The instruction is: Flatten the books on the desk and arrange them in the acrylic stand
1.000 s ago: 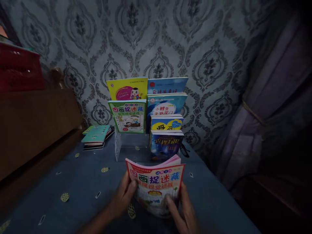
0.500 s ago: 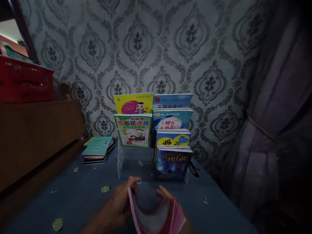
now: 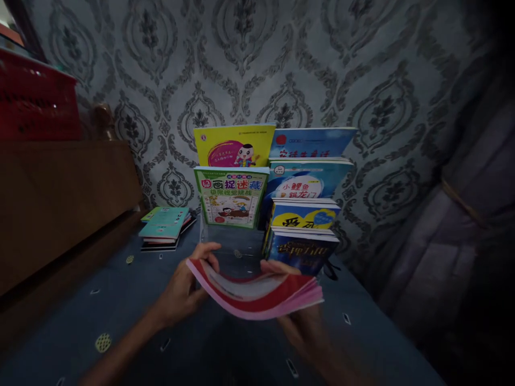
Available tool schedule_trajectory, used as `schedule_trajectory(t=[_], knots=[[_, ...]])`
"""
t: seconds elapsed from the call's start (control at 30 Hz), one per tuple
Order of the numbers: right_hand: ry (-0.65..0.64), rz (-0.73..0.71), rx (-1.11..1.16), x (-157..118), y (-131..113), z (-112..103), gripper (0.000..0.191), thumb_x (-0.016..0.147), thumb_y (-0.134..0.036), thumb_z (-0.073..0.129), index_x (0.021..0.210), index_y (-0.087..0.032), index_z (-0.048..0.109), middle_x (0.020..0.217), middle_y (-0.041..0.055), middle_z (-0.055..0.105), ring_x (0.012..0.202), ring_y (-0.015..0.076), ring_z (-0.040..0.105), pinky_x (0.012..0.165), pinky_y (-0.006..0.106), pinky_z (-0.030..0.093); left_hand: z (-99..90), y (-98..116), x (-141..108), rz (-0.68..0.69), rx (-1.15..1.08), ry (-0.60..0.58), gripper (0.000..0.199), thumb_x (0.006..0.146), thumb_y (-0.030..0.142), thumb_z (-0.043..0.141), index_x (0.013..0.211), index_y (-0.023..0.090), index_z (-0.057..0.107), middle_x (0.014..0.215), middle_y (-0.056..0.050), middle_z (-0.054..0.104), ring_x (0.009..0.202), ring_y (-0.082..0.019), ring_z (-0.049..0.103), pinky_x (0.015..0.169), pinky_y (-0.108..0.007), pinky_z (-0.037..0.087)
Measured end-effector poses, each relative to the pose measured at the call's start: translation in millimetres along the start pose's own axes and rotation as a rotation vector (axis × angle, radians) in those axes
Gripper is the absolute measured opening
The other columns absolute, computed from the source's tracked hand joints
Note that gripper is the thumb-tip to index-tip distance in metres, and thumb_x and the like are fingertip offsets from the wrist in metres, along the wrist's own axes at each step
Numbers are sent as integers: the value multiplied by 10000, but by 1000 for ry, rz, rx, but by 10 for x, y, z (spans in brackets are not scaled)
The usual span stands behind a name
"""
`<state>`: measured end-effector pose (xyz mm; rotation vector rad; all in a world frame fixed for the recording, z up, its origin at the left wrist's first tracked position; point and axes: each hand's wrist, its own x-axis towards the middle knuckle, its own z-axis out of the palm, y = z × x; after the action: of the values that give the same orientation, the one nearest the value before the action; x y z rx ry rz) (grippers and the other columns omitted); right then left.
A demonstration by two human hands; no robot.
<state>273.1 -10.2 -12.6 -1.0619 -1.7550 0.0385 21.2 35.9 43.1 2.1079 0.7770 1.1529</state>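
A thin pink-and-red book (image 3: pixel 257 300), soft and bowed downward in the middle, is held between both hands. My left hand (image 3: pixel 187 284) grips its left end, fingers curled over the edge. At the right end my right hand (image 3: pixel 300 316) holds it, partly hidden under the pages. Just beyond stands a clear book rack (image 3: pixel 219 236). On its left side are a yellow book (image 3: pixel 253 140) and a green picture book (image 3: pixel 233 201). Its right side carries blue books (image 3: pixel 316 140), a yellow-and-blue book (image 3: pixel 301 215) and a dark blue book (image 3: pixel 301 252).
A stack of books with a teal one (image 3: pixel 164 224) on top lies left of the rack. Further left, a red basket (image 3: pixel 38 102) rests on a wooden cabinet (image 3: pixel 68 198). Dark glasses (image 3: pixel 332 269) lie right of the rack. A tied curtain (image 3: pixel 450 246) hangs at the right.
Both hands have raised the pink-and-red book toward the rack. It has turned from steeply curled to lying wide across the hands. The camera view has tilted down and come closer.
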Motion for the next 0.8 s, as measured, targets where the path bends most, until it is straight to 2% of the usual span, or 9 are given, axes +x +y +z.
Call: schedule_trajectory(t=[0.07, 0.17, 0.3, 0.37, 0.43, 0.63, 0.8], knots=[[43, -52, 54, 183, -52, -42, 379, 964, -339, 529, 1334, -259, 523, 1220, 130, 671, 1116, 273, 670, 929, 429, 581, -63, 45, 84, 36, 3, 40, 464, 880, 324, 586, 1316, 205, 481, 947, -45, 606, 791, -169, 594, 693, -272, 487], [41, -120, 70, 505, -141, -145, 280, 984, -295, 525, 1258, -246, 554, 1184, 113, 677, 1091, 242, 674, 914, 391, 579, -167, 140, 272, 115, 21, 96, 432, 890, 317, 592, 1289, 189, 486, 940, -48, 611, 798, -167, 596, 703, -273, 483], [86, -108, 84, 974, -211, -241, 195, 1001, -327, 517, 1154, -228, 585, 1135, 101, 677, 1077, 249, 659, 930, 431, 554, -322, 228, 659, 261, 43, 227, 350, 886, 308, 622, 1200, 176, 539, 960, -45, 618, 848, -164, 602, 754, -278, 490], [121, -100, 104, 1185, -208, -244, 198, 1004, -367, 516, 1126, -224, 580, 1035, 73, 687, 988, 242, 669, 891, 438, 560, -389, 222, 866, 322, 53, 313, 302, 880, 293, 634, 1145, 169, 562, 953, -29, 619, 834, -148, 600, 763, -266, 490], [147, -116, 125, 1358, -186, -230, 241, 1002, -402, 518, 1154, -221, 563, 1001, 62, 682, 980, 244, 664, 890, 446, 556, -435, 190, 1041, 350, 57, 369, 271, 877, 289, 635, 1112, 167, 575, 945, -18, 624, 841, -144, 607, 781, -265, 497], [153, -167, 171, 1642, -77, -205, 328, 1000, -434, 513, 1248, -219, 519, 1177, 90, 659, 1089, 245, 648, 977, 474, 529, -485, 118, 1297, 357, 80, 364, 188, 887, 250, 596, 1060, 178, 610, 937, -18, 647, 864, -168, 642, 803, -301, 530], [142, -182, 168, 1718, 0, -195, 314, 993, -410, 527, 1260, -244, 528, 1201, 90, 668, 1105, 258, 656, 950, 485, 556, -488, 84, 1379, 384, 81, 367, 196, 888, 258, 596, 1076, 206, 609, 965, -17, 667, 901, -175, 660, 795, -293, 537]])
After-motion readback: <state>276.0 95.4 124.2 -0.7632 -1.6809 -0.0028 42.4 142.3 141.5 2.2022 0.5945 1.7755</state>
